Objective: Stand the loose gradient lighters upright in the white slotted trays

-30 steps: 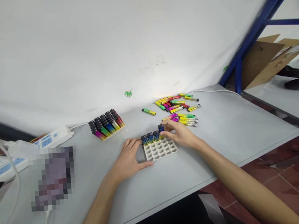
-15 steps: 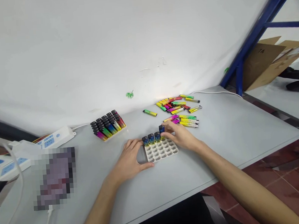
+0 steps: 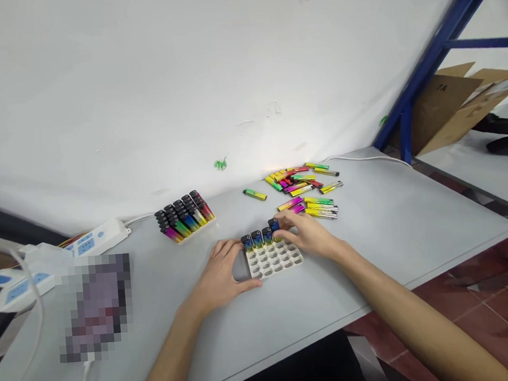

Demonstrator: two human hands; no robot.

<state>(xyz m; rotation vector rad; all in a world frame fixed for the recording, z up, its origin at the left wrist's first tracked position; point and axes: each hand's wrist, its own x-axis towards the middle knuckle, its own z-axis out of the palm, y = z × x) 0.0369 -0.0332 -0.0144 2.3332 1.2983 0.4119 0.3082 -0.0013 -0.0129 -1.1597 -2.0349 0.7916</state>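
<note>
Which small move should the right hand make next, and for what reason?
Probably the right hand should ease its blue lighter down into the white tray: its top seems higher than the three lighters beside it, and the left hand rests at the tray's left side.

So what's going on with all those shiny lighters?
A person's right hand holds a blue lighter at the back row of a white tray, beside three standing lighters. The left hand is at the tray's left edge. Loose lighters lie farther back; another tray, to the left, holds many more.
</note>
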